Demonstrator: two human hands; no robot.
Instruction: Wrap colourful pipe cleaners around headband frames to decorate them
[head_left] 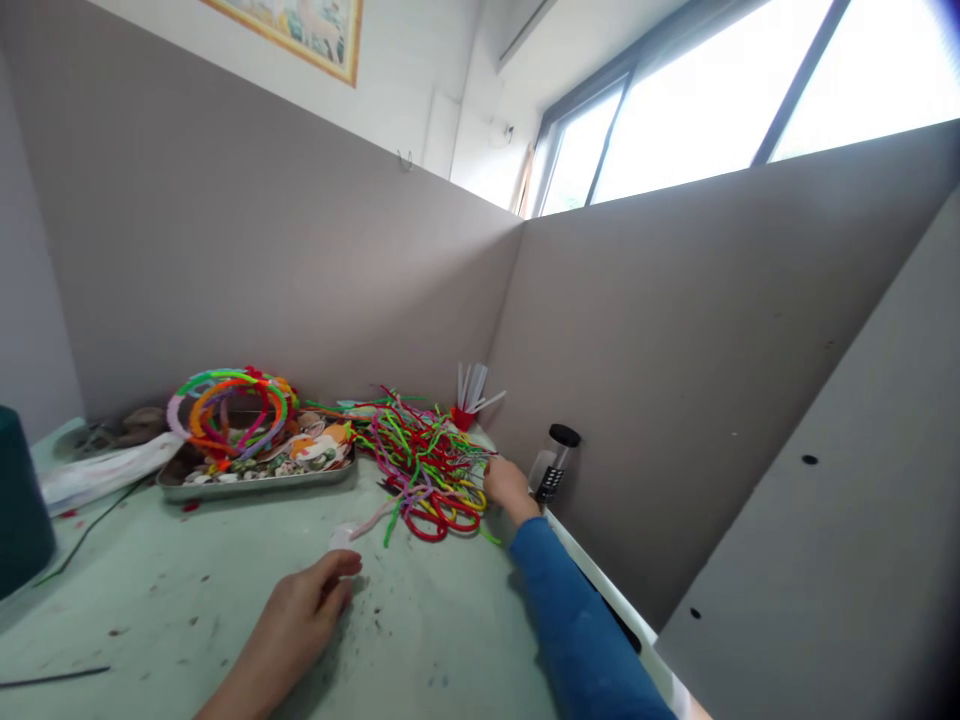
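My left hand [304, 610] rests low over the table with its fingers loosely bent. The thumb stands a little apart from the index finger, and I see nothing held between them. Just past the fingertips lies a small whitish, see-through piece [343, 537]. My right hand [508, 488], in a blue sleeve, reaches to the right edge of a tangled heap of pipe cleaners [424, 450] in red, green, pink and yellow. Its fingers are closed there, and their tips are partly hidden. Red-handled scissors [442, 517] lie at the front of the heap.
A metal tray [259, 488] holds colourful fuzzy hoops [236, 410] and small decorations. Behind the heap, a red cup [463, 418] contains white sticks. A black-capped clear bottle [559, 458] stands by the right partition. At the left edge is a dark green cylinder [22, 505].
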